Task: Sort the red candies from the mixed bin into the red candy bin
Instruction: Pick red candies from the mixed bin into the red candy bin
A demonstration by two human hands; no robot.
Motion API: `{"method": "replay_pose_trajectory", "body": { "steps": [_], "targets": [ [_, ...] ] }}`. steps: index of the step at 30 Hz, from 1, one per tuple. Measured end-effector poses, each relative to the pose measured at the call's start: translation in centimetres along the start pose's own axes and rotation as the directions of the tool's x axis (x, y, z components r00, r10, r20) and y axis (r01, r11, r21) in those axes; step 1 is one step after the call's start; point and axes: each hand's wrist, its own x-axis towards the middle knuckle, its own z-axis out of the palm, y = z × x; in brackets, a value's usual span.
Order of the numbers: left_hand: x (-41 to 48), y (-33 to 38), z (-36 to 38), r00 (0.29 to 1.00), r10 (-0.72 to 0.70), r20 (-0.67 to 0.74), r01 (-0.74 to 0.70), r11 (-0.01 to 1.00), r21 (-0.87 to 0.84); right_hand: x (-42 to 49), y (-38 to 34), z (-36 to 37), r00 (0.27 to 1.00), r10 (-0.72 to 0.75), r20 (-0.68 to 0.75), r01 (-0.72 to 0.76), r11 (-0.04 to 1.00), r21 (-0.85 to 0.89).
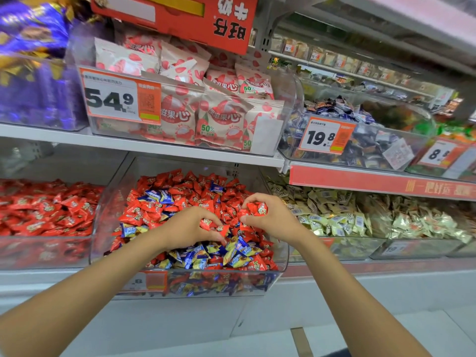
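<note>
The clear mixed bin (282, 251) on the lower shelf holds red candies mingled with blue-and-yellow candies (239, 253). My left hand (188, 229) is inside it, fingers curled round several red candies (213, 226). My right hand (270, 217) hovers just right of it over the pile and grips several red candies (258, 209). The red candy bin (91, 235) stands directly left of the mixed bin, filled with red wrappers only.
A bin of pale gold candies (342, 217) sits to the right. The shelf above carries a bin of white-and-red packets (213, 109) with a 54.9 tag, purple candies (33, 73) at left and dark wrapped candies (360, 140) at right. White shelf edge (154, 146) overhangs the lower bins.
</note>
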Motion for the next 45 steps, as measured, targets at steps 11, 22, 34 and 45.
{"method": "replay_pose_trajectory", "body": {
  "steps": [11,22,34,45],
  "targets": [
    [-9.2,-1.6,-6.9,0.927,0.077,-0.367,-0.023,0.988,0.150,-0.4,-6.7,4.3,0.993,-0.094,-0.071,0.103,0.984,0.147],
    [-17.9,-17.1,-18.4,0.714,-0.198,-0.672,0.302,0.952,0.040,10.5,-19.6,20.7,0.915,-0.374,0.151,0.374,0.927,0.023],
    [-17.9,-19.1,-18.8,0.818,-0.250,-0.518,0.298,0.955,0.010,11.1,-16.4,18.8,0.906,-0.354,0.233,0.408,0.875,-0.260],
    [-2.5,-2.7,-7.0,0.970,0.079,-0.230,-0.049,0.990,0.132,1.4,-1.9,3.7,0.998,-0.048,-0.046,0.033,0.961,-0.276]
  ]
}}
